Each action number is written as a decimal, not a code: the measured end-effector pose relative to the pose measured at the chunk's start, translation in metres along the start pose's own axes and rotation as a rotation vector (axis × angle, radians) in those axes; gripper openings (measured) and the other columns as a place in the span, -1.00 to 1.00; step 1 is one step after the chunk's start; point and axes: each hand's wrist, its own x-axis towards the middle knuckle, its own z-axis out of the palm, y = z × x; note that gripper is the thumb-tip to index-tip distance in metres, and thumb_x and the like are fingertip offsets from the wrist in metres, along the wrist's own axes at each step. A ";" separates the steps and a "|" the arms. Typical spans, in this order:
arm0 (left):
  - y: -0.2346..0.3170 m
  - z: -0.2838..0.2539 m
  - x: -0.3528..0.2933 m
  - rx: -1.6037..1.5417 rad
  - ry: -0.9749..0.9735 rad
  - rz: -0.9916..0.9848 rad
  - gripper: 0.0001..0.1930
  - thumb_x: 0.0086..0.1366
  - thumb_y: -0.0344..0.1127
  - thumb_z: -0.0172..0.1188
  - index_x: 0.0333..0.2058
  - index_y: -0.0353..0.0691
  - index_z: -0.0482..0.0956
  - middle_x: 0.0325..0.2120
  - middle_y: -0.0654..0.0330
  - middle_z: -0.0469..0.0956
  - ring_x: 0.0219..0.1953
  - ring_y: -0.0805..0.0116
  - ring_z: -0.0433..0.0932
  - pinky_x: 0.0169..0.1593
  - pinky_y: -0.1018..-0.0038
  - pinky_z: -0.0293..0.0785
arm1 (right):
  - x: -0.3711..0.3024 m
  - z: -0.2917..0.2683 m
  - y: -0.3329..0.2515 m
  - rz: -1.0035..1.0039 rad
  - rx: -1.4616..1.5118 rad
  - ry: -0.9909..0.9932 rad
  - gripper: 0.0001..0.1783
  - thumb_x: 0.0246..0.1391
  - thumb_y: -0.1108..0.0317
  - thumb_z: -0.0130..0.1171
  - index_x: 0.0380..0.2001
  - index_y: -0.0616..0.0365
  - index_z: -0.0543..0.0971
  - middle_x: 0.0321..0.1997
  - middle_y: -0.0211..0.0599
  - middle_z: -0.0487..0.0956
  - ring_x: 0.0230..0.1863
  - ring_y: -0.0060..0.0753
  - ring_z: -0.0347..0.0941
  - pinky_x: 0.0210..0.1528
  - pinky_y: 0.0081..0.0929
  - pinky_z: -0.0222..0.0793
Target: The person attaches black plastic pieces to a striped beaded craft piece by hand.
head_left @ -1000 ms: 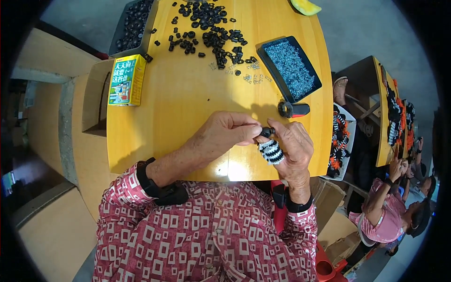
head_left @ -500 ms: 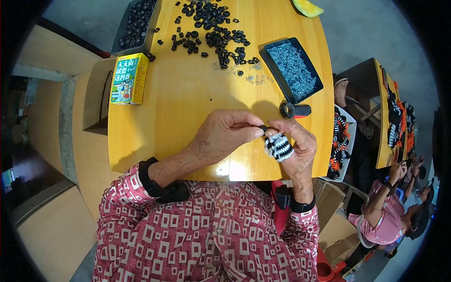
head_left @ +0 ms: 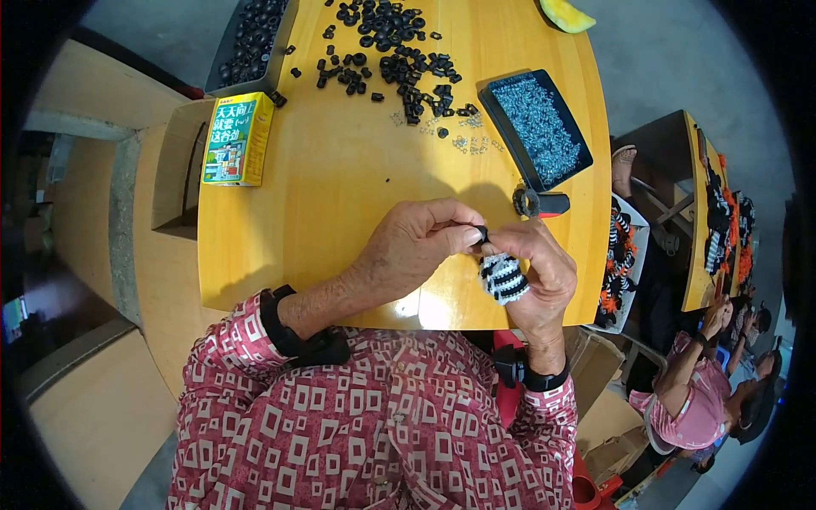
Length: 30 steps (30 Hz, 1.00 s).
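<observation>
My left hand [head_left: 416, 246] pinches a small black round part [head_left: 483, 235] between thumb and fingertips above the table's near side. Close against it, my right hand [head_left: 544, 276] has its thumb and fingers closed around a black-and-white striped knitted piece [head_left: 503, 279], which hangs below the fingertips. The right fingertips meet the left ones at the black part, so how the part joins the knitted piece is hidden. Beyond my right hand lie a dark ring [head_left: 525, 201] and a black-and-red object [head_left: 554, 205].
Loose black plastic parts [head_left: 416, 72] and small clear bits [head_left: 476, 145] lie on the table [head_left: 323, 187]. A black tray [head_left: 485, 102] holds clear pieces. A grey bin [head_left: 279, 51], a yellow carton [head_left: 251, 153] and a melon rind [head_left: 568, 15] line its edges. Another person [head_left: 697, 391] sits at right.
The black part has turned in my fingertips and shows more of its round face. The striped knitted piece has tilted slightly. The whole view has shifted a little.
</observation>
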 end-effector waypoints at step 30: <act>-0.015 0.002 -0.005 -0.306 0.016 -0.110 -0.75 0.34 -0.48 0.14 -0.04 -0.43 0.51 -0.22 0.19 0.61 -0.16 0.51 0.58 -0.03 0.56 0.53 | -0.022 0.016 0.008 0.219 0.151 0.074 -0.61 -0.05 0.74 0.22 -0.10 0.25 0.63 -0.17 -0.21 0.60 -0.21 -0.43 0.60 -0.10 -0.56 0.55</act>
